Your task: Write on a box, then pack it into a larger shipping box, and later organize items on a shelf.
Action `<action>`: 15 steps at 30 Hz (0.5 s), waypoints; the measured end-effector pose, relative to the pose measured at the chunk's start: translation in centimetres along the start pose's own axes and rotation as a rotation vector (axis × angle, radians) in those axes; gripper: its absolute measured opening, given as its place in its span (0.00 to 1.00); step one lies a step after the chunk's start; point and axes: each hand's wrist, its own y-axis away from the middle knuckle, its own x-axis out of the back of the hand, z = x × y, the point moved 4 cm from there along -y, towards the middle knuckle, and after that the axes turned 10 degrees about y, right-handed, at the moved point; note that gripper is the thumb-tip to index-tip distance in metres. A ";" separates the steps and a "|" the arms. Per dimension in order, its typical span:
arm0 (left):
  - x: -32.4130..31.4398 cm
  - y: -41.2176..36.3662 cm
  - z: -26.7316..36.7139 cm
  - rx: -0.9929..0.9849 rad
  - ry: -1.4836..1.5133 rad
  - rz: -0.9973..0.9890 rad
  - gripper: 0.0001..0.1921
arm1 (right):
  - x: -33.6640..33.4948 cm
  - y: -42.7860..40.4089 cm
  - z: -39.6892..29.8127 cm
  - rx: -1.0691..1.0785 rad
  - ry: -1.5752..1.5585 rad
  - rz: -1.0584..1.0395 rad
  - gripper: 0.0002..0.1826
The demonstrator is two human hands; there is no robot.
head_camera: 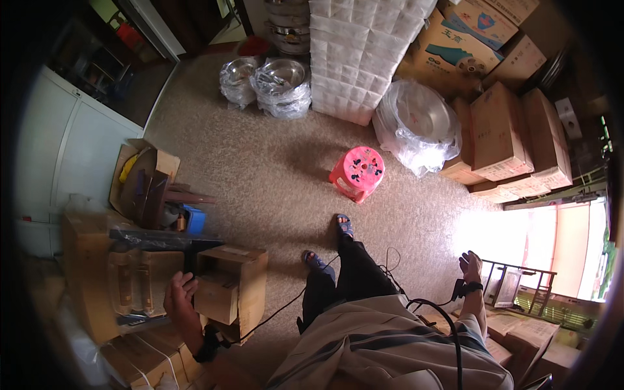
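My left hand (pixel 181 298) hangs in the air at the lower left, fingers apart and slightly curled, with nothing in it. It is nearest to an open cardboard box (pixel 253 280) on the floor. At the lower right, my right hand (pixel 470 266) is raised with loosely spread fingers and holds nothing. A wrist device (pixel 208 342) with a cable sits on my left wrist, and another wrist device (pixel 469 288) is on the right. Before my sandalled feet (pixel 344 225) stands a pink plastic stool (pixel 363 168) with cartoon figures on its seat.
Plastic-wrapped metal basins (pixel 280 87) and a larger wrapped stack of basins (pixel 424 117) line the far side, flanking a tall stack of white wrapped packs (pixel 360 53). Cardboard cartons (pixel 502 131) are piled at the right. A black cable (pixel 287 302) runs across my legs.
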 end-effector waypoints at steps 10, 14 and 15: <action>-5.5 -5.3 7.4 -0.092 -0.080 -0.125 0.22 | 6.3 -6.8 -4.5 0.062 -0.092 0.050 0.21; -8.0 -11.0 16.4 -0.375 -0.462 -0.267 0.24 | 14.8 -17.3 -11.9 0.470 0.003 -0.122 0.24; -9.9 -11.9 19.7 -0.304 -0.432 -0.201 0.24 | 14.3 -18.2 -14.3 0.555 0.044 -0.162 0.25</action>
